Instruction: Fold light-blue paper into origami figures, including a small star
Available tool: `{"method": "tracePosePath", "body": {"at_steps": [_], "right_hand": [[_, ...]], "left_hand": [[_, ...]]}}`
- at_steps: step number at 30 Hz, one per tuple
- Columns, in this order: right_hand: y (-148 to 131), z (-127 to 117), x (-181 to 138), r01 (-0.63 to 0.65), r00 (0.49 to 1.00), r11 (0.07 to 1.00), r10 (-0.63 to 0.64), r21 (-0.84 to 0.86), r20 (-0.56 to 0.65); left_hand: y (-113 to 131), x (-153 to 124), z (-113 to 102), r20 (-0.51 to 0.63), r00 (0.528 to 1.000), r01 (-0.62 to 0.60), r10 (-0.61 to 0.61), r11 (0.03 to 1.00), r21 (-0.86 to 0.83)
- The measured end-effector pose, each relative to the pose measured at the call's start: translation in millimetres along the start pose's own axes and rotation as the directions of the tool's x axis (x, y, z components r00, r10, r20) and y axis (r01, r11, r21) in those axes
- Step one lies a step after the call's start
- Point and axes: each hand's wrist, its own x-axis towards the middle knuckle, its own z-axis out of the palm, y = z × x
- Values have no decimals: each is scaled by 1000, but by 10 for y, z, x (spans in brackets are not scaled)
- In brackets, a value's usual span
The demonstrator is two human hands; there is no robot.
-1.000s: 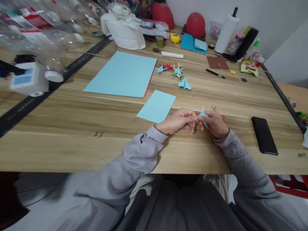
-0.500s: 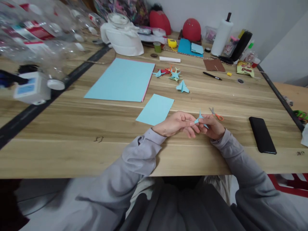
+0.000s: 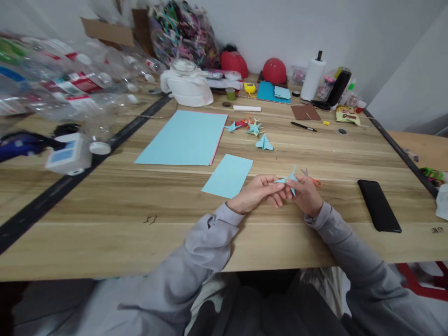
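Held a small pale-blue sharp-pointed folded-paper figure above the near part of the brown-streaked wooden tabletop. Kept both hands close together on it: pinched the left-pointing tip between thumb and fingers of the bare left hand, and clasped the opposite side in the bare right hand. Turned the figure slightly during the last second, exposing more of that tip than at first, now laid along the left fingers. Tilted the view up too, bringing more of the plain white wall into sight.

Moved nothing else noticeably. Left the loose pale-blue rectangular paper sheet lying just beyond the left wrist, and the small grey-bladed scissors with orange handles just beyond the right hand. Likewise left the pale-blue folded-paper plane farther back, near the multicoloured cluster of folded paper pieces.

Probably amounted to a small adjustment of grip rather than a finished step, with the figure not yet set down. Could not make out any fresh crease behind the covering fingers.
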Motion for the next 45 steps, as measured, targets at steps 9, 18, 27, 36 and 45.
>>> {"method": "tracePosePath", "body": {"at_steps": [9,18,27,36,45], "right_hand": [[74,22,7,-4,1000,996,3,-94,-14],[43,6,5,-64,998,996,63,-69,-22],[29,11,-4,-81,996,995,83,-53,35],[-57,37,-7,-112,993,992,110,66,32],[-72,-47,-11,-86,996,995,87,48,-20]], "left_hand": [[-57,42,11,-106,994,-21,26,999,50],[-65,54,-12,-139,990,-1,7,999,38],[-37,29,-18,-112,993,-26,33,998,63],[-7,15,-74,36,999,12,-13,1000,24],[107,-69,-111,150,987,63,-55,997,-49]]}}
